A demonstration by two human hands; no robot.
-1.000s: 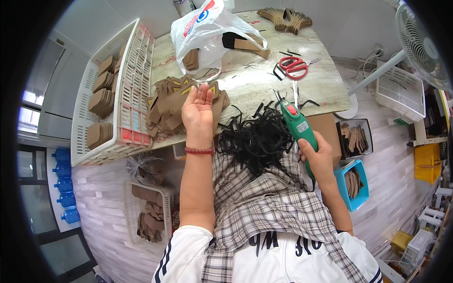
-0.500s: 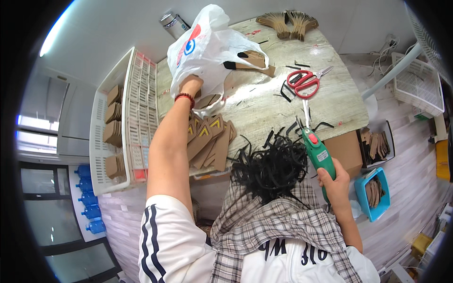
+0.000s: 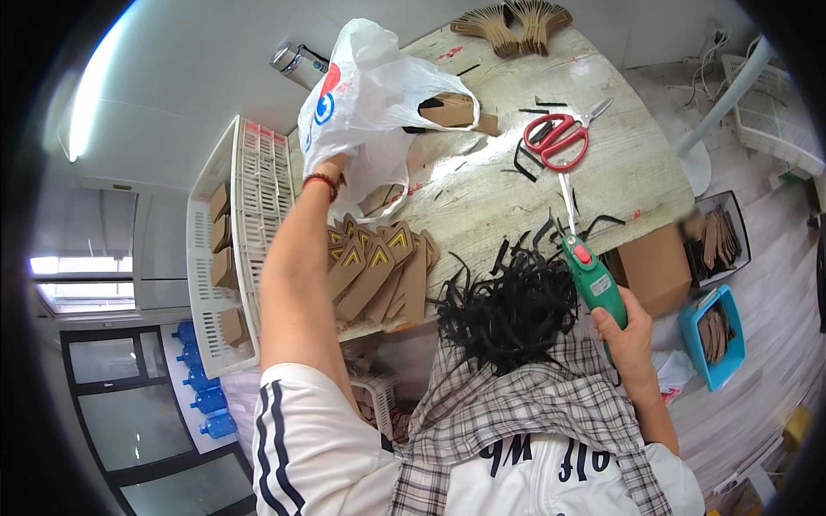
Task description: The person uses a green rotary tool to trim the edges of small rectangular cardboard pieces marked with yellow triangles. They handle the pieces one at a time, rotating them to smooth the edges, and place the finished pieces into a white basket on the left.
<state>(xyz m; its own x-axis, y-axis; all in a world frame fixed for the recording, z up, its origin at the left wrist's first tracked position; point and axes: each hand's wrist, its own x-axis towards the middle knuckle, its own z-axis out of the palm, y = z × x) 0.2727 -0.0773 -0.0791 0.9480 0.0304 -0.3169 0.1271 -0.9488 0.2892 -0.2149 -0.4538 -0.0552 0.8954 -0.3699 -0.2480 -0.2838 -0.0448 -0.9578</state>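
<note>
My left hand (image 3: 334, 166) reaches in at the near side of a white plastic bag (image 3: 370, 73) on the table; the bag hides its fingers. Brown flat pieces (image 3: 452, 112) with black parts stick out of the bag's opening. Near my left forearm lies a fanned stack of brown pieces with yellow chevrons (image 3: 376, 262). My right hand (image 3: 632, 335) is closed around green electric scissors (image 3: 602, 288) with a red button, their metal blades pointing away over the table edge. A heap of curled black strips (image 3: 512, 305) rests on the checked apron (image 3: 533, 400) in my lap.
Red-handled scissors (image 3: 557, 142) and black scraps lie on the worn table (image 3: 516, 202). White crates (image 3: 267, 185) holding brown pieces stand at the left. More brown stacks (image 3: 516, 26) are at the far edge. A blue bin (image 3: 718, 344) and cardboard box (image 3: 654, 267) sit at the right.
The whole view has shifted and turned slightly. Less of my left hand shows beside the bag now. My right hand keeps its hold on the electric scissors.
</note>
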